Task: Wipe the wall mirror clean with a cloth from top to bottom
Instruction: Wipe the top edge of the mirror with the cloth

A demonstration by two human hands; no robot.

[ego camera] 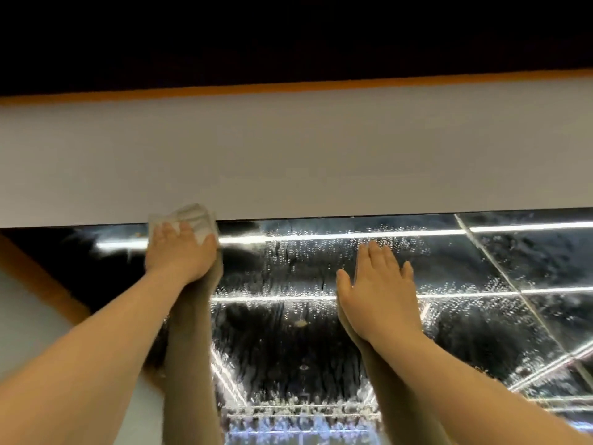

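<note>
Most of the wet, droplet-covered wall mirror remains unwiped. Your left hand presses the white folded cloth flat-fingered at its top edge, centre-left of frame; your right hand rests flat, fingers straight, on the glass.

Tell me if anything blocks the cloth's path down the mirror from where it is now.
Nothing visible does. The left hand presses the cloth at the mirror's top edge, and only wet glass with droplets lies below it. The right hand rests flat on the glass off to the right, outside a straight downward stroke.
</note>
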